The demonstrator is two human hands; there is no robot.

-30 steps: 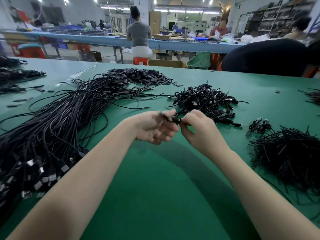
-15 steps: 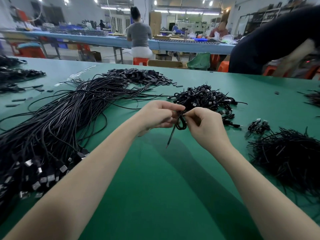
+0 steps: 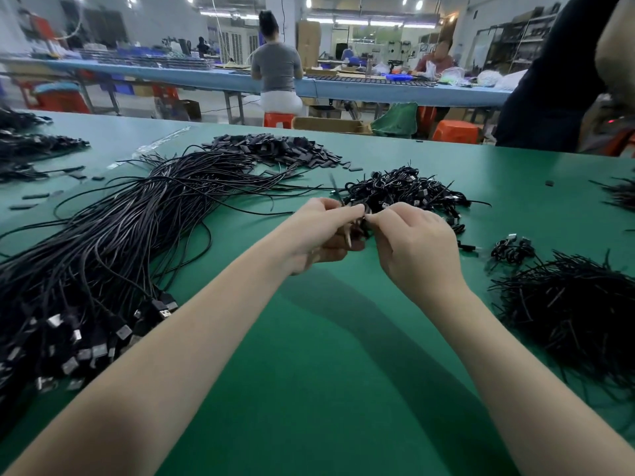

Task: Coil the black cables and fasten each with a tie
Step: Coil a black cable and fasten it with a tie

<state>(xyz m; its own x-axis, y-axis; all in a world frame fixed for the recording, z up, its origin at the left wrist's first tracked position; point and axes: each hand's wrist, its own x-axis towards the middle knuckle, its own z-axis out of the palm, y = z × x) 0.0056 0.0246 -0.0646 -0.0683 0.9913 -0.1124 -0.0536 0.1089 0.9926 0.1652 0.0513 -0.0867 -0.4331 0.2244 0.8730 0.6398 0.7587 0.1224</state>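
Above the middle of the green table (image 3: 309, 372), my left hand (image 3: 319, 231) and my right hand (image 3: 415, 249) meet fingertip to fingertip around a small coiled black cable (image 3: 362, 223), mostly hidden between them. Both hands pinch it, and a thin black tie end (image 3: 336, 190) sticks up past my left fingers. A big bundle of uncoiled black cables (image 3: 103, 242) with USB plugs lies to the left. Behind my hands is a heap of coiled, tied cables (image 3: 405, 190). A pile of loose black ties (image 3: 577, 310) lies at the right.
One tied coil (image 3: 512, 250) sits alone by the tie pile. A heap of flat black pieces (image 3: 275, 149) lies at the back. More cables (image 3: 31, 146) lie far left. A person in dark clothes (image 3: 556, 80) stands at the far right edge; others work at a blue bench (image 3: 343, 85).
My hands rose slightly and moved away from me toward the coiled heap, still pinching the small coil. The tie end that hung down now points up. The person at right has stood up.
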